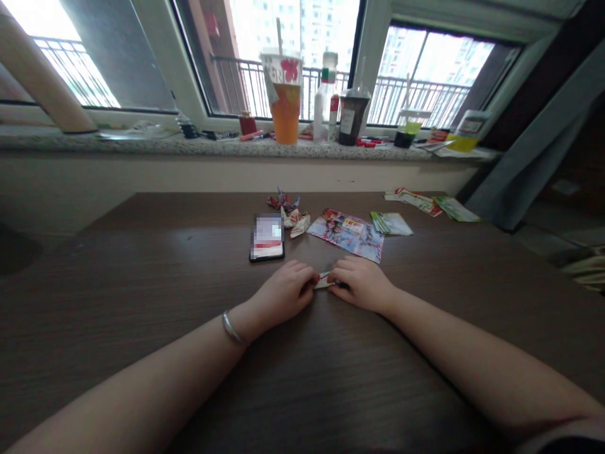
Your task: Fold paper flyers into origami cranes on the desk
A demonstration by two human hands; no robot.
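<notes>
Between my two hands a small folded piece of paper point(323, 281), whitish with red marks, lies low over the table. My left hand point(289, 287) has its fingers closed on the left end of it. On the right end, my right hand point(363, 284) pinches the paper with curled fingers. Most of the paper is hidden under the fingers. Just beyond my left hand rests a phone point(267, 237) with a lit, blurred screen. Folded paper shapes point(295, 222) sit beside the phone. A colourful printed sheet point(348, 233) lies flat past my right hand.
Green-and-white paper slips point(391, 224) and more printed strips point(416, 200) lie at the table's back right. Along the granite windowsill point(155, 144) stand a large cup of orange drink point(285, 110), a clear bottle point(322, 107), a dark drink cup point(350, 120) and small clutter.
</notes>
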